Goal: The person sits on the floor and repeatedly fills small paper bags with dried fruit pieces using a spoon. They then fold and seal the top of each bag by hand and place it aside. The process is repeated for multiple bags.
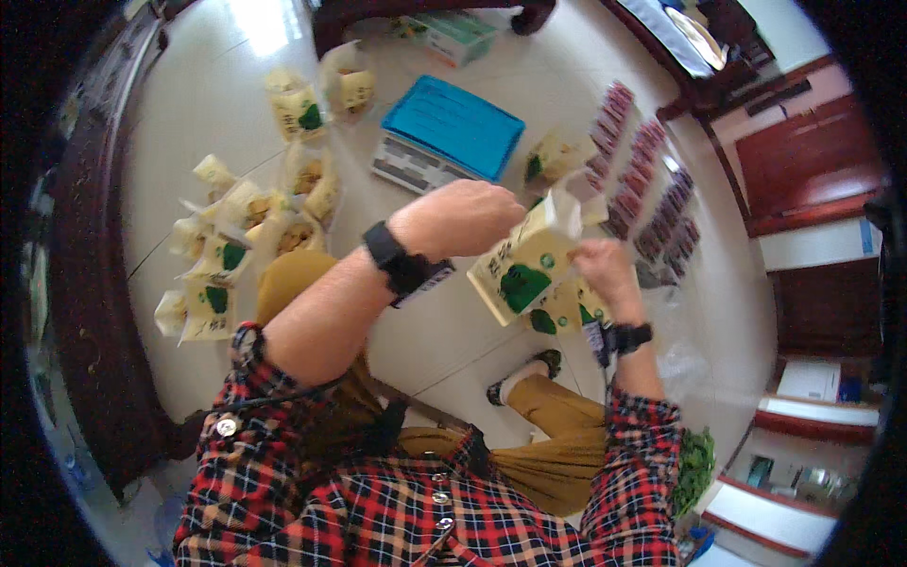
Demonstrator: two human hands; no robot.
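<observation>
A cream bag [511, 273] with a dark green print and dark writing is raised in front of me, tilted, its open mouth toward the upper right. My left hand [460, 216] is curled at its upper left edge, the fingertips hidden from view. On the opposite side, my right hand [606, 273] pinches the bag near its mouth. More cream packaging [567, 305] with the same green print shows below the bag, partly covered by it. Just beyond my left hand is a digital scale with a blue tray [453, 127].
Several filled cream bags [248, 212] stand on the tiled floor [439, 340] at left. Rows of dark red packs [631, 170] in clear plastic lie at right, near another filled bag [556, 159]. Beyond the scale is a green and white box [453, 39]. Dark carved wooden furniture [106, 248] borders the left.
</observation>
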